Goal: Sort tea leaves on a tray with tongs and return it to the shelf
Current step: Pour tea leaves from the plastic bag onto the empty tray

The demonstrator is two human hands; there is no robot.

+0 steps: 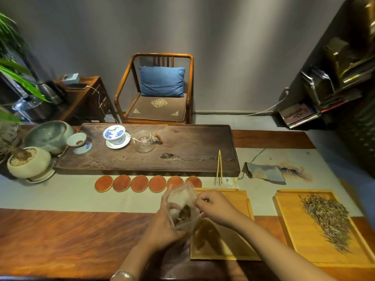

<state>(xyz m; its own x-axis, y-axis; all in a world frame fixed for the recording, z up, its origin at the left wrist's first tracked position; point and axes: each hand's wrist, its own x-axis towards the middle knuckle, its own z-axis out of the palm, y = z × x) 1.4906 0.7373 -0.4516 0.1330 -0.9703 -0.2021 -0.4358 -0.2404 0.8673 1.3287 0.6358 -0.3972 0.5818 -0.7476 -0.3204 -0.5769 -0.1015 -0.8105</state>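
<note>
Left hand: the left hand (162, 230) cupped a small clear plastic bag (182, 207) from below, its grip wrapped around the bag's lower half.
Right hand: the right hand (213, 205) pinched the bag's upper right edge, fingers drawn tight together on the plastic.
Bag contents: a dark clump of tea leaves (183, 213) sat low inside the bag.
Near tray: a pale bamboo rectangular tray (241, 201) lay on the bench (71, 240) directly under both hands, much of it hidden by the bag and the right forearm.
Far tray: a second yellow bamboo tray (288, 220) lay just to the right, carrying a long spread of pale green-grey loose tea leaves (326, 218).
Tongs: slim bamboo tongs (219, 169) rested untouched, tips toward the person, leaning off the front right corner of the dark carved wooden tea board (182, 155).
In between: six round orange coasters (140, 183) lined up along the board's front edge, the rightmost partly covered by the bag.
Further back: a blue-and-white lidded porcelain cup (115, 136) and a clear glass pitcher (145, 141) stood on the board.
Right side: a folded grey-blue cloth (263, 172) lay beyond the far tray.
Shelf: a dark shelf unit (334, 78) stood at the far right, well apart from the hands.
</note>
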